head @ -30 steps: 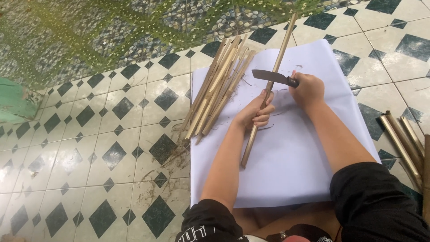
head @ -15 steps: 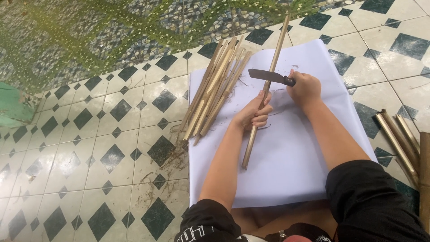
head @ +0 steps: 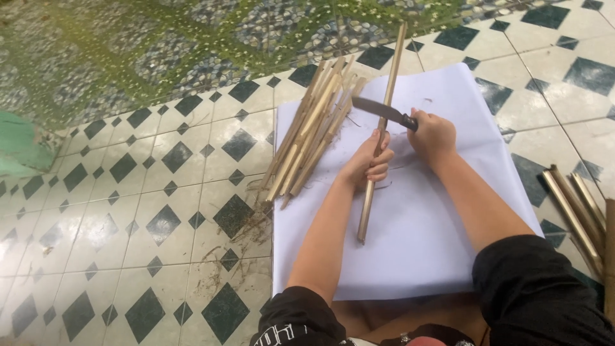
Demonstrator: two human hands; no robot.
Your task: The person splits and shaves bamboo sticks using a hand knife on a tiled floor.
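Head cam, nearest first: your black sleeves (head: 532,288) sit at the bottom edge, both forearms reaching fwd over a white sheet (head: 410,256) spread on the tile floor (head: 128,211). Loose fibres and shavings (head: 240,247) lie on the tiles just left of the sheet's near corner.

Mid-sheet, your left hand (head: 368,160) is closed round a long stick (head: 379,138), fingers curled over it, thumb side up. Stick runs near-to-far, tilted a bit right at the top; its near end rests on the sheet, far end pokes past the sheet's top edge onto the tiles.

Your right hand (head: 432,134), just right of the left, is fisted tight on the knife (head: 384,112) handle. Blade points left and crosses the stick just above your left hand; can't tell whether the edge has bitten in.

Left of the stick, a pile of split strips (head: 314,131) lies fanned, half on the sheet, half on tile. Far right, a few more sticks (head: 576,208) lie on the floor, well apart from your hands.

Beyond the tiles: mossy pebble paving (head: 192,45). Green object (head: 19,144) at the left edge, too cropped to ID.
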